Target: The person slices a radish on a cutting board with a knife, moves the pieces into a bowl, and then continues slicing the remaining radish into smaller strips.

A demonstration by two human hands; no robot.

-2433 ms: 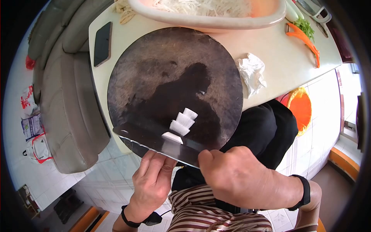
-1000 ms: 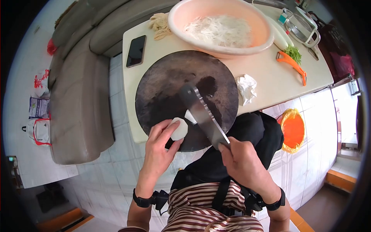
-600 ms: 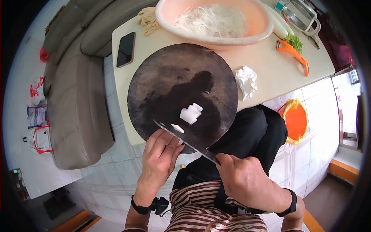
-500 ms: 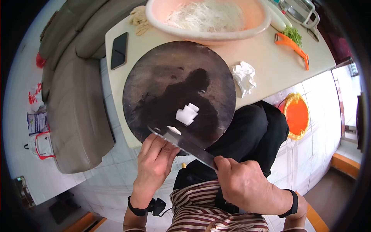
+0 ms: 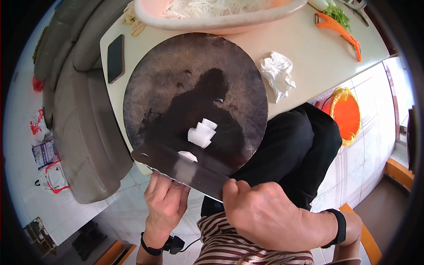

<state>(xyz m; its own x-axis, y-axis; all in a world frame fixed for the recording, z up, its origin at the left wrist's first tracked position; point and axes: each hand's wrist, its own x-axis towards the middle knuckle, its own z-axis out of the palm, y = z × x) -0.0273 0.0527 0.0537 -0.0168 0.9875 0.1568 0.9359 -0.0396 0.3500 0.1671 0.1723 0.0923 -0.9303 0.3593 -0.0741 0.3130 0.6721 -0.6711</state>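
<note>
My right hand (image 5: pixel 263 214) is wrapped round the handle of a broad-bladed cleaver (image 5: pixel 194 176). The blade slants up to the left across the near edge of a round dark chopping board (image 5: pixel 172 57). My left hand (image 5: pixel 167 203) is curled up close to the blade's lower edge; its fingertips are hidden by the metal, so what they pinch, if anything, does not show. Several overlapping white vegetable slices (image 5: pixel 202 133) lie on the board's wet middle. Another white piece (image 5: pixel 188 156) shows just beyond the blade.
A pink basin (image 5: pixel 212 22) of white shreds stands behind the board. A phone (image 5: pixel 116 58) lies left, a crumpled white tissue (image 5: pixel 277 76) right. Farther right are an orange peeler (image 5: pixel 339 33) and greens (image 5: pixel 336 17). An orange-lined bin (image 5: pixel 346 117) stands on the floor beside my knees.
The cleaver's blade has turned flatter, showing more of its broad face, and both hands sit slightly farther left in view. The view has shifted, with the board appearing larger and farther left.
</note>
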